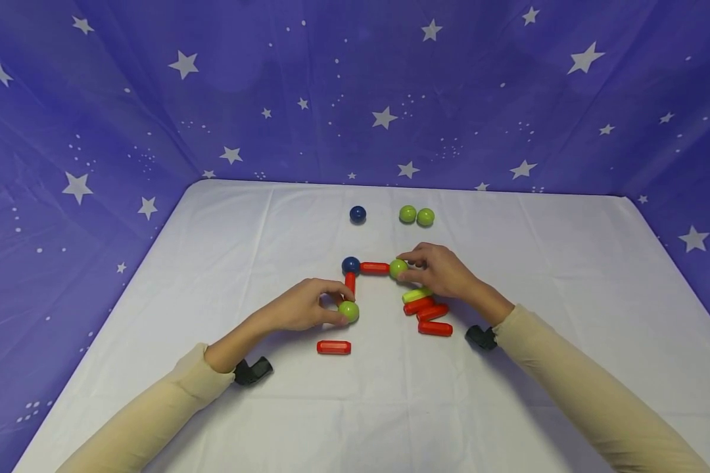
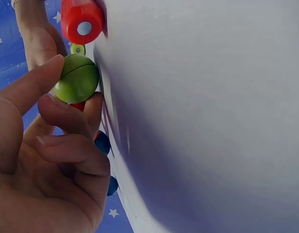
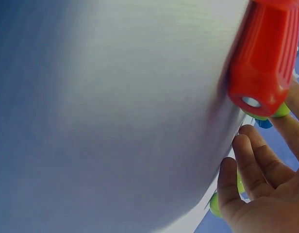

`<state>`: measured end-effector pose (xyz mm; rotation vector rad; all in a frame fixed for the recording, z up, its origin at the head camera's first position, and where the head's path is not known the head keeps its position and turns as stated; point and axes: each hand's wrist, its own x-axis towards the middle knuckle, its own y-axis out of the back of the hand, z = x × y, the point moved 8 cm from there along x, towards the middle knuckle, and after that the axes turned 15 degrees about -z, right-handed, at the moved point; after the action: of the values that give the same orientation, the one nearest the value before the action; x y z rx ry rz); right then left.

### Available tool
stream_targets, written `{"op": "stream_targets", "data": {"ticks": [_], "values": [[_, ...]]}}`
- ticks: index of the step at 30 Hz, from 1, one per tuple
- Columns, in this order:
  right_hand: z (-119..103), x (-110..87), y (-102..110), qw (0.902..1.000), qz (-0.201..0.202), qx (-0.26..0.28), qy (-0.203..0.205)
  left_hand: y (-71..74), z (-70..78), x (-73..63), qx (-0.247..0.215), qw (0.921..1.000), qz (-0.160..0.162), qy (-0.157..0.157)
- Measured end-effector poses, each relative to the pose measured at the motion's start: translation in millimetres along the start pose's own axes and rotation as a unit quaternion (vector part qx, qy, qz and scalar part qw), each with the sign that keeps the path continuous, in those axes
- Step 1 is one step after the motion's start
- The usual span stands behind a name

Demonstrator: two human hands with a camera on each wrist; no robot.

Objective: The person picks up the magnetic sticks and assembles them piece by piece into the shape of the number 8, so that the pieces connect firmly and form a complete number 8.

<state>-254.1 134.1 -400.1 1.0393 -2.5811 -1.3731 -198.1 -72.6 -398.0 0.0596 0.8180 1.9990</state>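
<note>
My left hand [image 1: 307,305] pinches a green ball [image 1: 348,311] between thumb and fingertips at the near end of a red stick [image 1: 350,284]. That stick runs up to a dark blue ball [image 1: 351,265]. From the blue ball a second red stick [image 1: 375,268] goes right to another green ball [image 1: 398,269], which my right hand [image 1: 440,270] holds between thumb and fingers. In the left wrist view the pinched green ball [image 2: 77,78] shows a seam line. The right wrist view has a red stick [image 3: 263,58] in front of the right hand [image 3: 266,184].
Below the right hand lie a yellow-green stick [image 1: 416,295] and several red sticks [image 1: 434,328]. One red stick [image 1: 334,347] lies near the left hand. At the back are a blue ball [image 1: 357,214] and two green balls [image 1: 407,214] on the white tablecloth [image 1: 260,420].
</note>
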Motion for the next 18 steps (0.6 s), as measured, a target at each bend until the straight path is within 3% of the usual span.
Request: {"op": "stream_targets", "data": {"ticks": [18], "values": [[-1.6,-0.4,0.1,1.0000,0.002,-0.001,0.006,-0.4,-0.3,-0.1,-0.002,1.0000,-0.001,0.004]]}}
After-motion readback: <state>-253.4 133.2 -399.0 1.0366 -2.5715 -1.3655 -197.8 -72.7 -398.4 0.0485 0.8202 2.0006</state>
